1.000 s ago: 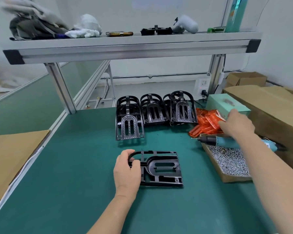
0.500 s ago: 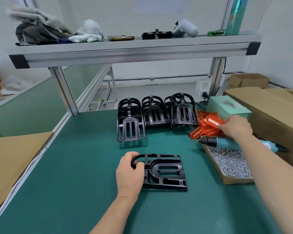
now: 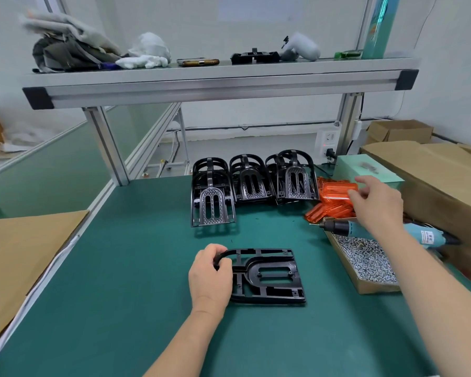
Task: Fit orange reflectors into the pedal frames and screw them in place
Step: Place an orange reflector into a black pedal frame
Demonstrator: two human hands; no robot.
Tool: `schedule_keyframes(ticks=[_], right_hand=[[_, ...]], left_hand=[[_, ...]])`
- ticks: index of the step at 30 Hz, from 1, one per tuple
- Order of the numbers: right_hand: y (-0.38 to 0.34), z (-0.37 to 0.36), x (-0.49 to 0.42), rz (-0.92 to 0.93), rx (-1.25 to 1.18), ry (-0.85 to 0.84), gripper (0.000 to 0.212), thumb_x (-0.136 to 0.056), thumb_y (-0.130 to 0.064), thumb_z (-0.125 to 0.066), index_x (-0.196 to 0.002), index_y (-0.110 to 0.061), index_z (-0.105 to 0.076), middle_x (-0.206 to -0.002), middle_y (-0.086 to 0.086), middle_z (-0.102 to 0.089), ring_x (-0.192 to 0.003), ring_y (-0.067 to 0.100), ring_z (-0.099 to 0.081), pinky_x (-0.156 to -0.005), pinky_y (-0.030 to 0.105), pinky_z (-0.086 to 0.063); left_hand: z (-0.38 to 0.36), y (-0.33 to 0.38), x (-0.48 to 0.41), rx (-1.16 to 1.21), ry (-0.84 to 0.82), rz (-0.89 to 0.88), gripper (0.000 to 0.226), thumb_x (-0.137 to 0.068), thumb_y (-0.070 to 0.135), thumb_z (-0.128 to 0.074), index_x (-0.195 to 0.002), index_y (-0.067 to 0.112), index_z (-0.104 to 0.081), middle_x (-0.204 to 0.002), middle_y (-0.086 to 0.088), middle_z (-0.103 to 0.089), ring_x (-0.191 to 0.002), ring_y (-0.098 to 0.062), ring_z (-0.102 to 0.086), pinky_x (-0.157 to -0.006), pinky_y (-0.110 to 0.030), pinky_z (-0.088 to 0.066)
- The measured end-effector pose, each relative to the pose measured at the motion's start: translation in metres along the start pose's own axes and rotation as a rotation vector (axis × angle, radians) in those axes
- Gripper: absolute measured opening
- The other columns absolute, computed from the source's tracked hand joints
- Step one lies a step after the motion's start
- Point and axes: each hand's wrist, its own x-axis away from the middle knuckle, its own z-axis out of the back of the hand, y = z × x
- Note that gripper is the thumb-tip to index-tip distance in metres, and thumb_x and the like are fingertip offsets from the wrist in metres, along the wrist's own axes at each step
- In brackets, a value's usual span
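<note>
A black pedal frame (image 3: 269, 276) lies flat on the green mat in front of me. My left hand (image 3: 210, 278) grips its curved left end. My right hand (image 3: 375, 202) pinches one orange reflector (image 3: 336, 190) and holds it lifted above the pile of orange reflectors (image 3: 329, 212) at the right. Behind the frame stand three stacks of black pedal frames (image 3: 253, 186). A teal electric screwdriver (image 3: 365, 231) rests across a cardboard tray of screws (image 3: 365, 257).
A mint-green box (image 3: 365, 170) and large cardboard cartons (image 3: 441, 175) line the right side. A cardboard sheet (image 3: 19, 257) covers the table's left edge. An aluminium shelf (image 3: 218, 80) with cloths and small items spans overhead on posts.
My right hand has risen from the reflector pile with one orange reflector pinched in its fingers. My left hand keeps its hold on the flat pedal frame.
</note>
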Motion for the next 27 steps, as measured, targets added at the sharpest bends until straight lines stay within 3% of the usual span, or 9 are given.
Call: schedule_keyframes(ticks=[4,6,9,15,20,27], right_hand=[[-0.016,0.004,0.034,0.092,-0.163,0.039,0.028,-0.094,-0.021,-0.067,-0.122,-0.021,-0.068,-0.092,0.002,-0.072,-0.089,0.027,-0.064,-0.088,0.037,-0.045],[-0.026,0.003,0.056,0.157,-0.245,0.041,0.025,-0.091,-0.018,-0.071,-0.116,-0.021,-0.071,-0.082,-0.007,-0.067,-0.075,0.015,-0.062,-0.078,0.026,-0.042],[-0.037,-0.005,0.092,0.232,-0.364,0.008,0.024,-0.088,-0.014,-0.075,-0.11,-0.022,-0.073,-0.079,-0.018,-0.064,-0.072,-0.002,-0.06,-0.07,0.004,-0.037],[-0.043,-0.029,0.139,0.23,-0.486,-0.161,0.027,-0.088,-0.013,-0.075,-0.111,-0.026,-0.074,-0.09,-0.02,-0.069,-0.081,0.003,-0.062,-0.072,0.003,-0.04],[-0.044,-0.037,0.155,0.203,-0.542,-0.208,0.026,-0.087,-0.01,-0.076,-0.11,-0.023,-0.076,-0.095,-0.012,-0.073,-0.091,-0.006,-0.063,-0.08,0.002,-0.041],[-0.039,-0.043,0.167,0.197,-0.576,-0.211,0.026,-0.086,-0.007,-0.076,-0.107,-0.022,-0.077,-0.084,-0.015,-0.069,-0.076,-0.003,-0.061,-0.07,0.007,-0.042]], left_hand=[[0.0,-0.001,0.0,0.003,0.035,0.014,0.036,-0.087,0.002,-0.055,-0.082,0.037,-0.059,-0.095,0.01,-0.064,-0.092,-0.007,-0.06,-0.078,-0.015,-0.039],[-0.001,-0.002,0.0,-0.015,0.063,0.017,0.033,-0.087,0.002,-0.054,-0.082,0.034,-0.062,-0.093,0.008,-0.065,-0.09,-0.012,-0.061,-0.08,-0.022,-0.041],[-0.001,-0.002,0.0,-0.025,0.083,0.021,0.033,-0.087,0.0,-0.053,-0.083,0.031,-0.064,-0.091,0.007,-0.066,-0.089,-0.016,-0.061,-0.081,-0.025,-0.042],[0.002,0.001,0.002,0.031,0.105,0.06,0.039,-0.087,-0.002,-0.052,-0.079,0.035,-0.063,-0.093,0.006,-0.067,-0.091,-0.015,-0.061,-0.084,-0.025,-0.043],[0.005,0.002,0.002,0.051,0.109,0.083,0.038,-0.087,-0.001,-0.052,-0.079,0.034,-0.064,-0.094,0.006,-0.067,-0.09,-0.011,-0.061,-0.086,-0.025,-0.044],[0.013,-0.005,0.004,0.02,0.139,0.065,0.041,-0.086,-0.002,-0.051,-0.08,0.038,-0.061,-0.096,0.005,-0.067,-0.093,-0.015,-0.061,-0.086,-0.025,-0.041]])
